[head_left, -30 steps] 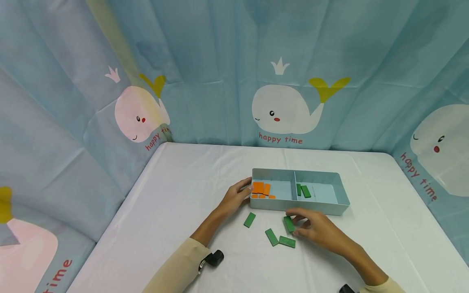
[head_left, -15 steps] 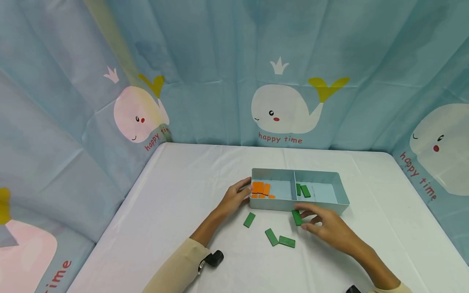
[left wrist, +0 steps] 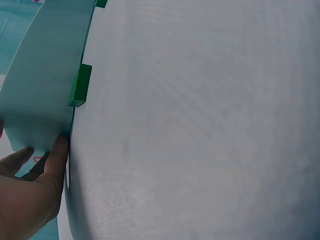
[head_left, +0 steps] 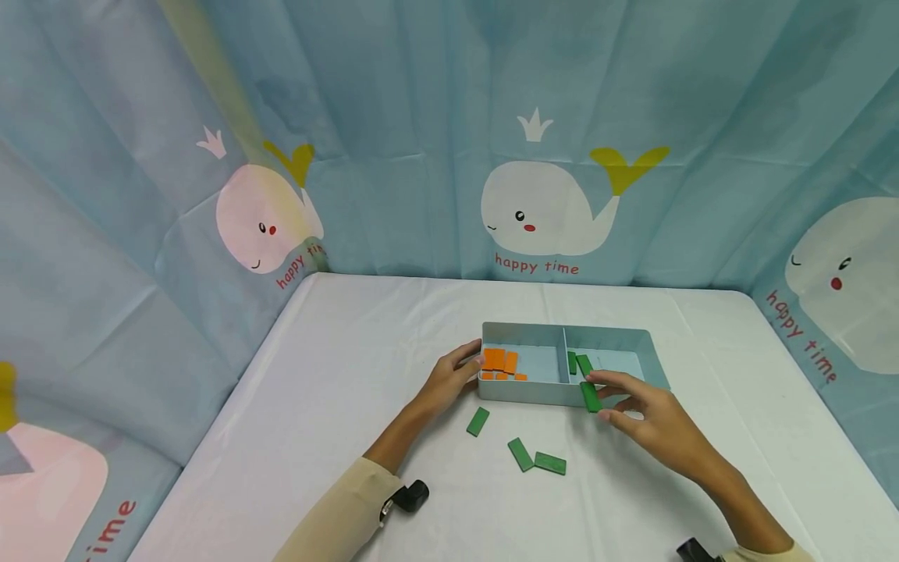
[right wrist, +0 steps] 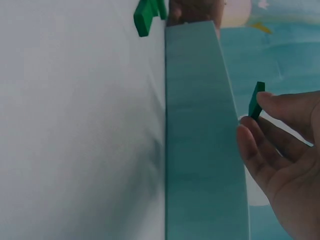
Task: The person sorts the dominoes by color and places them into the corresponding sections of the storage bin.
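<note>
In the head view, my right grip (head_left: 653, 417) is pinching a green block (head_left: 590, 397) between thumb and fingers, at the near side of the right compartment (head_left: 621, 362) of the pale blue box (head_left: 520, 392); my left grip (head_left: 448, 381) is resting at the box's left end, I am judging to steady it; orange blocks (head_left: 495, 360) are lying at the left of the left compartment (head_left: 542, 363), and two green blocks (head_left: 585, 365) are lying in the right one beside the divider (head_left: 564, 355); three loose green blocks (head_left: 520, 454) are lying on the bench (head_left: 393, 343), nearer than the box; the step in hand is looking like adding my piece to the greens on the right.

In the left wrist view, my left fingertips are touching the box's end, spread apart and pinching nothing that I can see; a loose green piece is showing just beside the near wall.

In the right wrist view, my thumb and fingertips are clamping the block by its edges, tilted and clear of the rim; the next move, I am judging, is calling for passing the near wall, lowering gently and letting go without jostling the two greens.
</note>
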A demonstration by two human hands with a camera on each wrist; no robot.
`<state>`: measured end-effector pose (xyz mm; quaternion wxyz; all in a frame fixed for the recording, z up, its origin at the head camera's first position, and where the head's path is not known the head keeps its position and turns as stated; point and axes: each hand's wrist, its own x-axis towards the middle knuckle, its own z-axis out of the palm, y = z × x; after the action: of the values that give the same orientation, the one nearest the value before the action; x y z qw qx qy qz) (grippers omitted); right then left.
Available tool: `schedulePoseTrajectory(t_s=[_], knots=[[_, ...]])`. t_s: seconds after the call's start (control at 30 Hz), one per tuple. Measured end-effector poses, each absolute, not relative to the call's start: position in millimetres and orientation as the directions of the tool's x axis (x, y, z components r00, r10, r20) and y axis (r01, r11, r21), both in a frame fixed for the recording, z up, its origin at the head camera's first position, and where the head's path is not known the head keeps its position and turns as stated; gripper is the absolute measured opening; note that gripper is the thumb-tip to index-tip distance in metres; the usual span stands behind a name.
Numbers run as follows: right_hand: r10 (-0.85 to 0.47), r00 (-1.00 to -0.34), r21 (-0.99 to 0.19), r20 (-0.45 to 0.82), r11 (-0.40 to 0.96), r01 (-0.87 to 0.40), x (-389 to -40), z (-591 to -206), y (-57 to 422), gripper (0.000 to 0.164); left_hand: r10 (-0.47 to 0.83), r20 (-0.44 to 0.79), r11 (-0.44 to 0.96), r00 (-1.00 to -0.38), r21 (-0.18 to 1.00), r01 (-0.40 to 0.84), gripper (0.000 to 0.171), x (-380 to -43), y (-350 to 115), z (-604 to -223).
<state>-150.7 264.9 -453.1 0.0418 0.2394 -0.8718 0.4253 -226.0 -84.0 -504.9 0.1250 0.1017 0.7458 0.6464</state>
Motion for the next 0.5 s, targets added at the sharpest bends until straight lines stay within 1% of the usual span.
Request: schedulePoseTrajectory(t_s=[0.23,0.5], knots=[[-0.36,-0.866,-0.676,0.347,0.544,-0.497,-158.9,-446.2,273.1,0.057,0.329,-0.046,0.114,-0.943,0.993,-0.008,0.06,-225.2,-84.1,-504.5],[-0.315,-0.89,-0.679,0.329,0.576,-0.454,-170.2,-445.6,278.7,0.055,0.324,-0.053,0.109,-0.945,0.994,-0.018,0.061,-225.3,-83.6,-504.5]])
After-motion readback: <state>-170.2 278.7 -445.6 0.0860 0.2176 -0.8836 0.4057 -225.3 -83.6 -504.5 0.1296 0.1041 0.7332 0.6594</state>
